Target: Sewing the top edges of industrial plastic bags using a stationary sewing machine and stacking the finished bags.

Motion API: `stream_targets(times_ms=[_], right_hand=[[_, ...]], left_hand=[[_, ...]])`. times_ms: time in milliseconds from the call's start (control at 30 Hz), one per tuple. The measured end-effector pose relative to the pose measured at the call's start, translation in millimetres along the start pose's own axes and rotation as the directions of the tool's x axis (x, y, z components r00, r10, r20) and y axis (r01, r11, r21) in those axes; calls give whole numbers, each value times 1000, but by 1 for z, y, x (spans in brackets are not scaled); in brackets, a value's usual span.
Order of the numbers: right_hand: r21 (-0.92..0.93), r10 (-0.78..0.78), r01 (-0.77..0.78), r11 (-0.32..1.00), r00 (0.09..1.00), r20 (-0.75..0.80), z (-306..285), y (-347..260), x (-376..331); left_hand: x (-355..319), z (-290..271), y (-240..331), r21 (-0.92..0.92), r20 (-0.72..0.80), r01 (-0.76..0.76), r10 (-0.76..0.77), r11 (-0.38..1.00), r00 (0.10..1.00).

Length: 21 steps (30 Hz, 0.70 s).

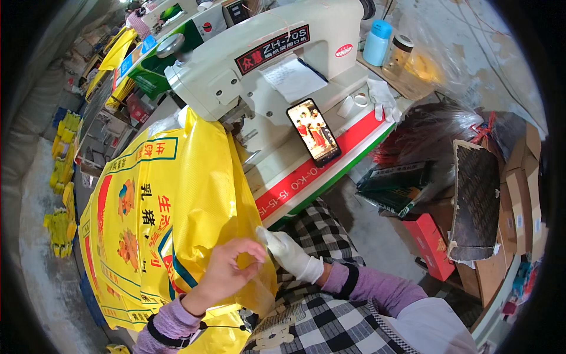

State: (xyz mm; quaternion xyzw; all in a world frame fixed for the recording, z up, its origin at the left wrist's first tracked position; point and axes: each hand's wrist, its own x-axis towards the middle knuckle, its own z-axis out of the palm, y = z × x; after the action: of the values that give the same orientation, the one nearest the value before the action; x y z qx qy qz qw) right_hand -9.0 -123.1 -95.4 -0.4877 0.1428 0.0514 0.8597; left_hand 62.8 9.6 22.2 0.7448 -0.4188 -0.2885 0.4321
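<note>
A large yellow woven sack (127,236) with printed pictures and lettering spreads over the left, its upper edge under the head of a white sewing machine (203,88). My bare left hand (230,271) is above the sack's near right part, its fingers curled toward the thumb; whether anything is between them is hidden. Beside it, my right hand (292,255), in a white glove, has its fingers closed at the sack's right edge. Right of the machine's needle area, a phone (313,131) with a lit screen lies tilted on the machine bed.
A folded paper (293,78) lies under the machine arm. At the back right stand a blue bottle (377,43) and a lidded jar (398,54). A red box (429,246) and brown cardboard (474,200) are at the right. Yellow bundles (62,230) lie on the floor at left.
</note>
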Motion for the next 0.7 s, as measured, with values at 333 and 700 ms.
stream_targets(times_ms=[333, 700], right_hand=[[-166, -137, 141, 976, 990, 32, 0, -12, 4], [-274, -98, 150, 950, 976, 195, -5, 10, -6]], left_hand=[[-40, 2, -5, -946, 233, 319, -573, 51, 786], [37, -8, 25, 763, 105, -256, 277, 594, 955]])
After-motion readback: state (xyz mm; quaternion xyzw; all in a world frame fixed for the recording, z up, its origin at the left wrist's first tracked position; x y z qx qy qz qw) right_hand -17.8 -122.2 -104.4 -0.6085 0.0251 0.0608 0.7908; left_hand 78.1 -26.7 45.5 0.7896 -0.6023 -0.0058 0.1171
